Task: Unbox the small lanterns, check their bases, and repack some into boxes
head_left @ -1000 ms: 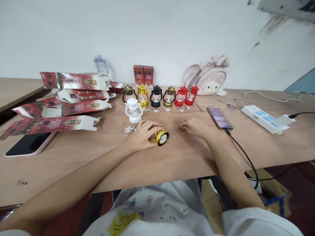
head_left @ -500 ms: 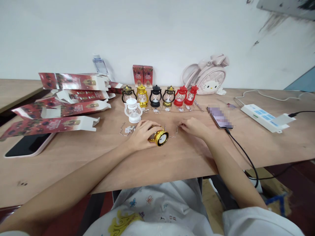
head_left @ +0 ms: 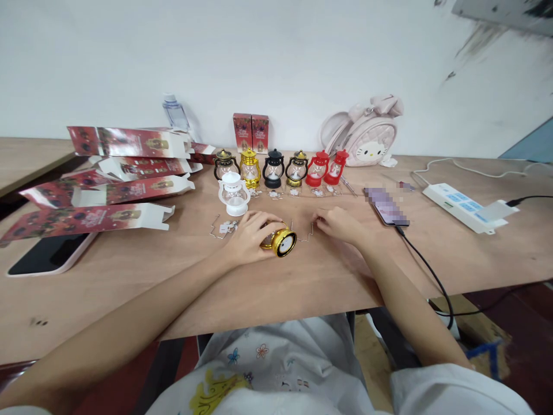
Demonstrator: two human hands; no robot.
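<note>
My left hand point(head_left: 250, 233) is closed over a small gold lantern point(head_left: 281, 241) lying on its side on the wooden table point(head_left: 302, 276), its round base facing me. My right hand point(head_left: 339, 225) rests just right of it, fingers pinched on the end of a thin bent wire handle point(head_left: 306, 233). A white lantern point(head_left: 234, 195) stands upright just behind my left hand. Beyond it a row of lanterns stands: bronze point(head_left: 224, 165), gold point(head_left: 250, 168), black point(head_left: 273, 169), another bronze point(head_left: 296, 169) and two red point(head_left: 325, 167).
Flattened red cartons point(head_left: 108, 187) lie at the left beside a dark phone point(head_left: 49, 253). Two red boxes point(head_left: 251, 132), a water bottle point(head_left: 175, 112) and a pink backpack point(head_left: 365, 135) stand by the wall. A charging phone point(head_left: 386, 206) and power strip point(head_left: 464, 208) lie right.
</note>
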